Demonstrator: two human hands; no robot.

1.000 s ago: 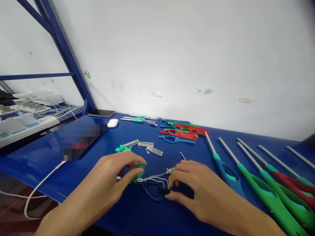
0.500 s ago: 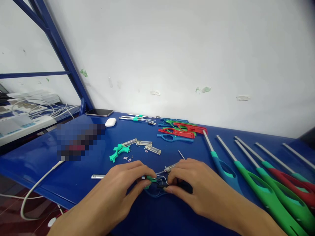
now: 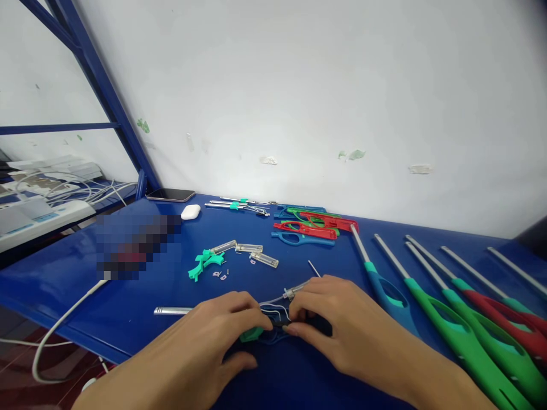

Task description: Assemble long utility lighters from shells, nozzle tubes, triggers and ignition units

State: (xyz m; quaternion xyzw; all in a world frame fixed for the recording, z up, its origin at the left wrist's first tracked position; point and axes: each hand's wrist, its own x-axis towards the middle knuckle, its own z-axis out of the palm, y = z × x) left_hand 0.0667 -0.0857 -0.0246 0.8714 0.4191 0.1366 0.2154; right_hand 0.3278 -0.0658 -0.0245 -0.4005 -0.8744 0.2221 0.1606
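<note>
A small black part point(image 3: 280, 324) is pinched between the thumb and forefinger of the right hand point(image 3: 335, 313). The left hand point(image 3: 222, 330) is loosely spread, its thumb held apart from the fingers, the forefinger tip set at the other end of the black part. The part is located between the two hands, low over the blue table point(image 3: 141, 307). White wires point(image 3: 276, 311) are seen just beyond it, and a blue handle half point(image 3: 278, 337) is partly visible beneath. A green piece point(image 3: 251, 335) is partly covered by the left fingers; a metal tube point(image 3: 171, 311) is exposed to the left of that hand. A clear tank point(image 3: 292, 292) is noted just beside the right fingers. Farther back, loose clear tanks point(image 3: 249, 248) are laid near green clips point(image 3: 206, 263); red, green and blue handle halves point(image 3: 314, 229) are stacked toward the wall point(image 3: 299, 102). Long lighters point(image 3: 464, 333) are lined up at right.
</note>
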